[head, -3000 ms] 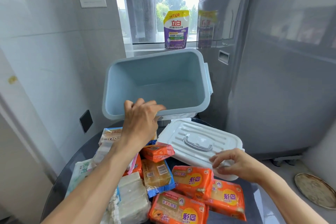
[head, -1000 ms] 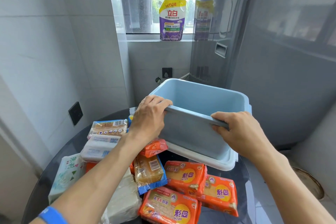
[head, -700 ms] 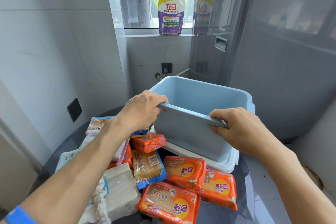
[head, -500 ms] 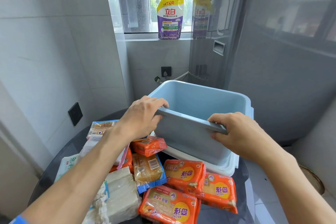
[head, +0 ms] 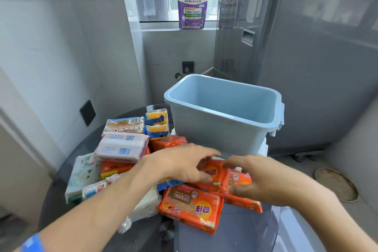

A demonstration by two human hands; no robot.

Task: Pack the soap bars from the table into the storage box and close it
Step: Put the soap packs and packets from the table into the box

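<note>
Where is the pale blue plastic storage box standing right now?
In the head view, the pale blue plastic storage box stands open, right of centre, on its white lid, behind the orange soap packs.

1. Two bare forearms enter from the bottom edge; no sleeves in view on either.
2. Left hand (head: 180,164): no rings or glove visible.
3. Right hand (head: 263,180): also bare, no rings, watch or glove visible.
4. Blue wristband (head: 32,243) on the left arm, at the bottom-left corner, partly cut off by the frame.
</note>
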